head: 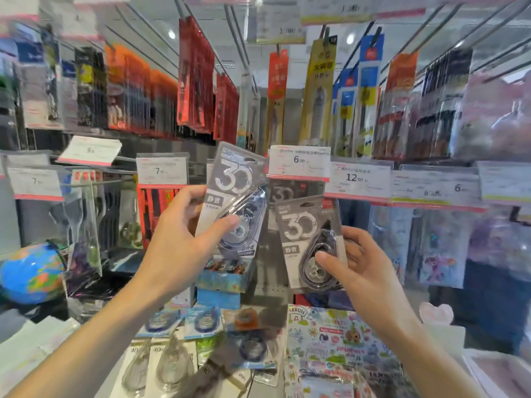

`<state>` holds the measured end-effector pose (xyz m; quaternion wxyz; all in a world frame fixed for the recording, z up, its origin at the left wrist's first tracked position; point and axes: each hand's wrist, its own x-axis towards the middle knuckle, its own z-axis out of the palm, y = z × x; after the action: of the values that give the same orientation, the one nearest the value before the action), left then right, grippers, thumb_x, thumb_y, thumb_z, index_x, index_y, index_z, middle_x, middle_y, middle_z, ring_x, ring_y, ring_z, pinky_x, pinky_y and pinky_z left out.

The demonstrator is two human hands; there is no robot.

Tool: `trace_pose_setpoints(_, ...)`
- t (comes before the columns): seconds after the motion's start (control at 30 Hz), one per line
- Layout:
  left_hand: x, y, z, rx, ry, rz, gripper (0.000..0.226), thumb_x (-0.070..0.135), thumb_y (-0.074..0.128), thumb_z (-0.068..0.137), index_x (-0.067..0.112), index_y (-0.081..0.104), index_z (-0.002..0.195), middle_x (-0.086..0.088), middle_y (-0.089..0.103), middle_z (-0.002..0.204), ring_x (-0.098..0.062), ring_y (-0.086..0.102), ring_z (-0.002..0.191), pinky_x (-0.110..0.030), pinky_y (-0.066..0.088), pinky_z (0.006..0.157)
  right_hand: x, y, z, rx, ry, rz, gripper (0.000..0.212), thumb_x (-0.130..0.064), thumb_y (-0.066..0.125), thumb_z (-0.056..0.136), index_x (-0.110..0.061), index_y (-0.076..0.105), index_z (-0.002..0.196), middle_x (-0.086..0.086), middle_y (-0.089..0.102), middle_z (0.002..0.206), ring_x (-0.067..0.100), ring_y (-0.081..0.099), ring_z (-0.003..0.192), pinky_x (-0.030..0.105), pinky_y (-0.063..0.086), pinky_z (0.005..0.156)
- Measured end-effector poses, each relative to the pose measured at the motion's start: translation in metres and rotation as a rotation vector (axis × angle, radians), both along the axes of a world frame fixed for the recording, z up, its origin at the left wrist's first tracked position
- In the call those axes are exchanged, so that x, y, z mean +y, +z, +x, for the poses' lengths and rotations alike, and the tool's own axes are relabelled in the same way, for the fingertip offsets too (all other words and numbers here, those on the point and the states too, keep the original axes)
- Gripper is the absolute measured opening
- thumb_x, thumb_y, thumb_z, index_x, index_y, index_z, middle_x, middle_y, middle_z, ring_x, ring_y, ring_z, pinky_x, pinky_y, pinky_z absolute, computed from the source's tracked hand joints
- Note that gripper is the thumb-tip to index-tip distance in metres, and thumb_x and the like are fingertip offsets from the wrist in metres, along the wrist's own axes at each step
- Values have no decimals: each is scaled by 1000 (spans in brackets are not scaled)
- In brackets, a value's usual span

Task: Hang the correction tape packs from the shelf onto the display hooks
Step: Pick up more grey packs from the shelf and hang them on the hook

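Step in hand: the hanging step, as I judge it; both hands are raised to the hook row with a pack each, and neither pack is on a hook yet.

Left hand: the left hand (178, 239) grips a light grey carded correction tape pack with a clear blister and a large "30" (234, 202), thumb across the blister front, fingers behind the card. The pack tilts to the right, its top corner up near the white price tag marked 6.00 (298, 162).

Right hand: the right hand (365, 268) pinches a dark grey carded correction tape pack with a black teardrop dispenser (309, 242) at its lower right, thumb on the blister. It stands nearly upright just below the tag.

Target hook: behind the dark pack, under the 6.00 tag, another dark "30" pack (283, 193) already hangs, so that hook looks like the place for this sort. The hook's tip is hidden by the tag and the packs.

Shelf stock: more correction tape packs in white and blue cards (178, 340) lie flat on the shelf below the hands, still to be hung.

Next move calls for: lining the hang hole at a card's top with the hook tip and sliding the card back along the wire; probably one pack at a time. The light pack would need straightening first.

Risk: the hole is small and the tag blocks the view of the tip, so a miss seems possible.
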<state>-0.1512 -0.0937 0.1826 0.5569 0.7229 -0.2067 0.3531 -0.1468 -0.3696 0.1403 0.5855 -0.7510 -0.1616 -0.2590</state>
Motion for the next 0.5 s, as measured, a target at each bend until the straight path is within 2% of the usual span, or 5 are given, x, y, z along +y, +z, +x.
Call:
trace_pose_setpoints(0.07,2,2,1,-2,-16,-5,32,35,80,88,47,59,109,22,78,106,-2,74,97,-38,57,81,4,3,1,-16,4,5,42,-36,79,89,-39,58,126,-16,77,114,2,75,103,36,59,92)
trace_pose_setpoints(0.17,4,5,0,-19,-26,10,34,42,79,84,46,59,111,23,77,107,-3,73,100,-35,55,82,10,8,1,-41,2,26,47,-37,78,89,-35,57,131,-13,76,119,3,73,108,36,58,96)
trace_pose_setpoints(0.33,6,8,0,-52,-41,21,32,29,79,90,40,60,112,23,77,106,-2,72,99,-31,55,82,17,12,3,-74,-6,33,50,-39,78,89,-35,56,134,-14,75,122,2,71,112,29,56,96)
trace_pose_setpoints(0.5,8,12,2,-74,-52,42,32,26,78,90,38,60,114,22,78,104,-2,74,94,-14,55,74,24,19,10,-101,-40,39,47,-38,78,91,-37,55,132,-21,76,114,-3,72,106,17,58,80)
